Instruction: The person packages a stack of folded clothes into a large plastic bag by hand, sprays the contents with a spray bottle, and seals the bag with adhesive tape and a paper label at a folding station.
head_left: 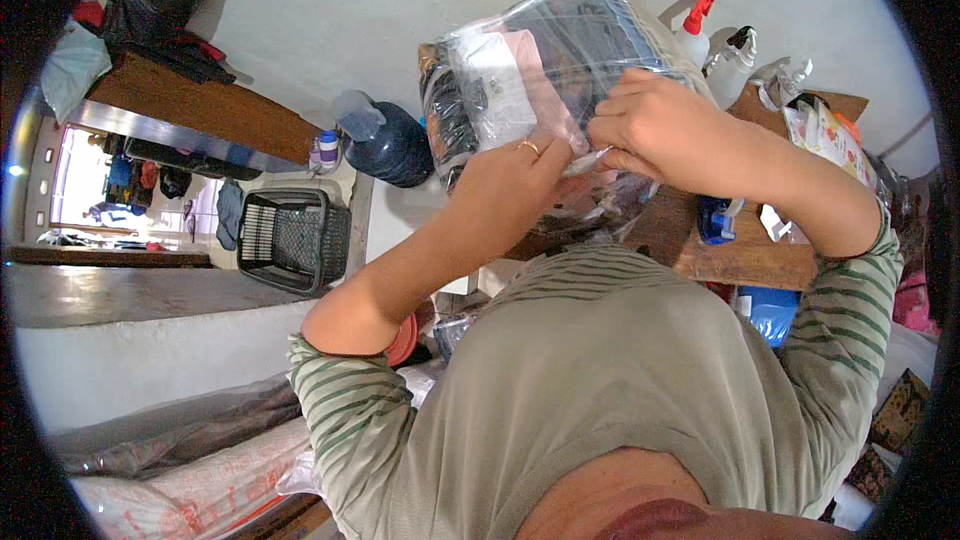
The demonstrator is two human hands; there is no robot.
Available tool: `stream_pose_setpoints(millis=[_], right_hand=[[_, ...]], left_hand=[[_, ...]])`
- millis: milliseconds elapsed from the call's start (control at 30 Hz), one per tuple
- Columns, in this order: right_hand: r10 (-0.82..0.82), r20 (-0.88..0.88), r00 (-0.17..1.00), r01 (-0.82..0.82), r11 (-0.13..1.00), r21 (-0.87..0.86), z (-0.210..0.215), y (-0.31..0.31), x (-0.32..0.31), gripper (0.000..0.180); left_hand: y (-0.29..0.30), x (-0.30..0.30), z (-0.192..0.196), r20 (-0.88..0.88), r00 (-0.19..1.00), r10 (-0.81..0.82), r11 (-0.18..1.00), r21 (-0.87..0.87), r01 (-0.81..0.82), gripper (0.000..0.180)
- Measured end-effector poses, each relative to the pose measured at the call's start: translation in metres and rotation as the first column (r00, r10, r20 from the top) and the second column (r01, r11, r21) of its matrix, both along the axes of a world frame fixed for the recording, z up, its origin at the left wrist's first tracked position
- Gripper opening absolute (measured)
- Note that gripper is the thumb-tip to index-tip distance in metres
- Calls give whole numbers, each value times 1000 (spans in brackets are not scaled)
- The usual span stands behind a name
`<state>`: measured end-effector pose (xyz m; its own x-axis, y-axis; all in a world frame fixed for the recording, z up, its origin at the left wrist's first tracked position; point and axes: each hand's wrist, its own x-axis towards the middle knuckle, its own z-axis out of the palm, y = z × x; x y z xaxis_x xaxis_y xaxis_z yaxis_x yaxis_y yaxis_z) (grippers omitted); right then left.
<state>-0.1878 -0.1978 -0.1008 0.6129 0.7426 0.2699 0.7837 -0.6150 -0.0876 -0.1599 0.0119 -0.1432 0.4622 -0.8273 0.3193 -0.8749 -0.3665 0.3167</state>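
A large clear plastic bag (585, 35), packed with folded clothes, lies in front of me against the wall. A white paper (490, 85) and a pale pink strip (540, 80) show near its left part. At the bag's near edge my left hand (520, 170), with a ring on one finger, closes on the gathered plastic. Just to its right, my right hand (650, 130) is curled in a pinch on the same plastic. The fingertips of both hands nearly meet and are partly hidden.
The bag rests on a brown wooden table (745, 258), with a blue tape dispenser (716, 220) to the right. Spray bottles (692, 40) stand behind. On the left are a dark blue water jug (390, 145), a black plastic basket (285, 240) and a wooden ledge (200, 105).
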Motion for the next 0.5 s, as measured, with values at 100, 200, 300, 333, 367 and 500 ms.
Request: stream_pose_setpoints(millis=[100, 200, 300, 333, 367, 500], right_hand=[[-27, -109, 994, 25, 999, -20, 1, -7, 3, 23], [-68, -203, 977, 47, 993, -104, 14, -15, 4, 26], [-18, -339, 941, -9, 997, -76, 29, -40, 7, 28], [-92, -404, 910, 65, 995, -80, 35, -51, 7, 27], [-160, -468, 869, 133, 987, -89, 39, -57, 7, 25], [-90, -400, 912, 119, 992, 48, 37, -45, 0, 20]], left_hand=[[3, 9, 0, -134, 990, -35, 998, 42, 41, 20], [3, 21, 2, -346, 929, -133, 991, -16, 137, 20], [6, 24, -3, -539, 833, -127, 991, -40, 126, 21], [6, 24, -5, -592, 799, -106, 994, -44, 100, 21], [6, 24, -6, -593, 798, -104, 994, -44, 97, 21], [5, 22, -11, -690, 717, -98, 994, -105, 34, 21]])
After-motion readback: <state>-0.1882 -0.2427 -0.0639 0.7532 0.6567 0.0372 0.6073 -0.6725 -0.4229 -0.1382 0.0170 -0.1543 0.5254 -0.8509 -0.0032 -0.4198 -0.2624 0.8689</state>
